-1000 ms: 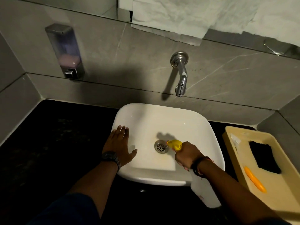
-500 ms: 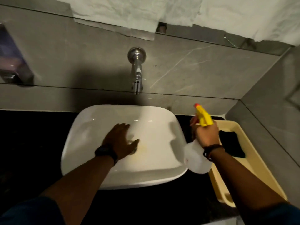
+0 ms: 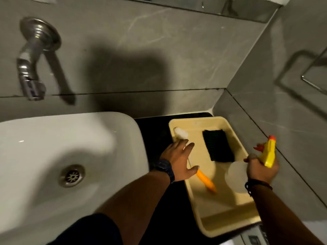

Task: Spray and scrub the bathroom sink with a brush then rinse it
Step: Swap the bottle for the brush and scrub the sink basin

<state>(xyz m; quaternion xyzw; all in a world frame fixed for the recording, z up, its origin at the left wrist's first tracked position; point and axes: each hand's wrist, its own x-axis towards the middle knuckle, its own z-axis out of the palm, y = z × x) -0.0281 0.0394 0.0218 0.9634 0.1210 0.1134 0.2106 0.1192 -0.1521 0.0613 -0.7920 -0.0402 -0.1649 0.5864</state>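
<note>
The white sink (image 3: 53,147) fills the left side, its metal drain (image 3: 72,175) visible, with the chrome tap (image 3: 31,57) on the wall above. A cream tray (image 3: 224,214) lies to its right on the black counter. In the tray rests a brush with an orange handle (image 3: 206,181) and white bristles (image 3: 180,133). My left hand (image 3: 178,161) hovers open over the brush's middle, fingers spread. My right hand (image 3: 260,169) holds a spray bottle with a yellow head (image 3: 269,152) and clear body above the tray's right edge.
A black scrub pad (image 3: 218,145) lies in the tray's far half. Grey tiled walls close in behind and on the right, meeting in a corner just past the tray. A metal bar (image 3: 313,80) is fixed to the right wall.
The view swung right from the sink to the tray. My right hand carried the spray bottle out of the basin to the tray. My left hand left the sink and now reaches over the brush.
</note>
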